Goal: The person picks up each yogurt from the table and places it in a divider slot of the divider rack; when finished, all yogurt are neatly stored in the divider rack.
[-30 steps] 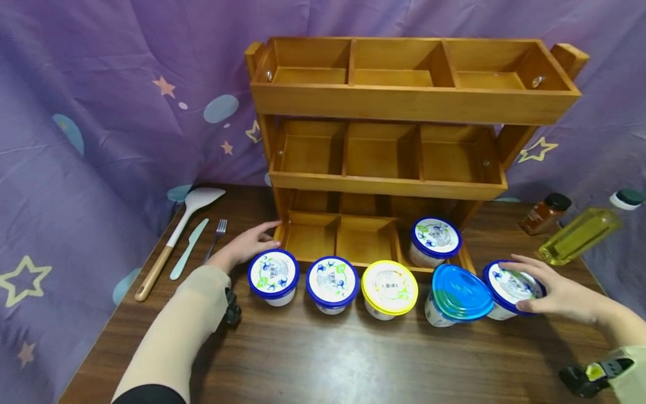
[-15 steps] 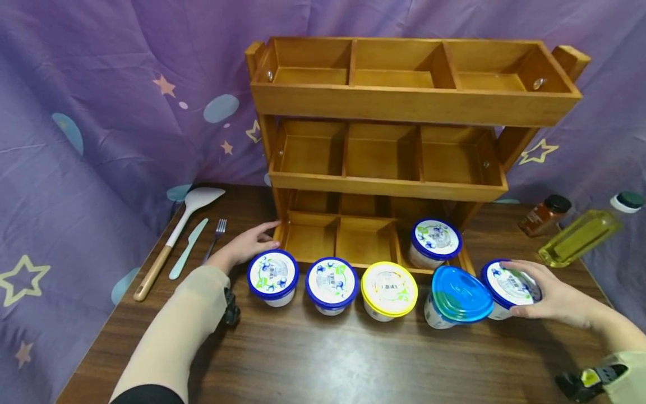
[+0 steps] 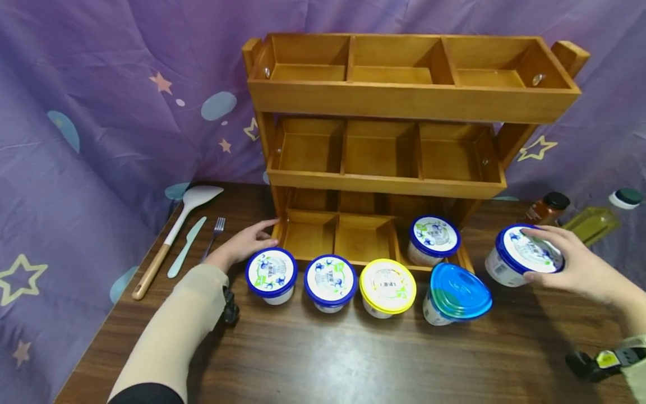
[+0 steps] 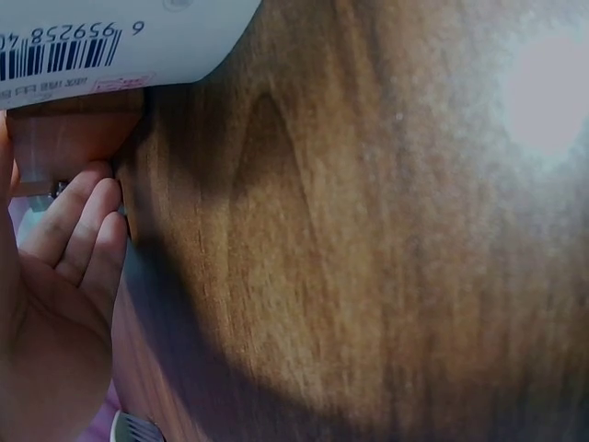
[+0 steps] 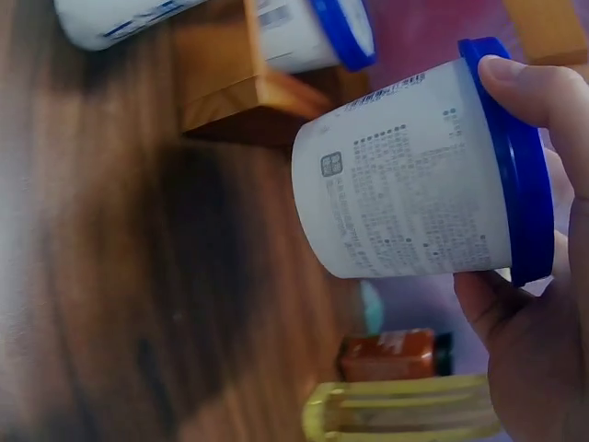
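Right grip [image 3: 570,264] pinches blue-lidded tub [image 3: 522,255] by its rim, tub hanging left, off table [image 3: 353,359].

Head looks down; wrists close over table [image 3: 353,359].

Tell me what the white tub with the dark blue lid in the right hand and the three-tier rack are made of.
White tub with the dark blue lid: probably smooth plastic, with a printed label. Three-tier rack: wood, honey-stained, grain showing, slight sheen.

Staged kitchen tabletop: utensils [image 3: 188,231], oil bottle [image 3: 591,223], star-print backdrop [image 3: 101,112]
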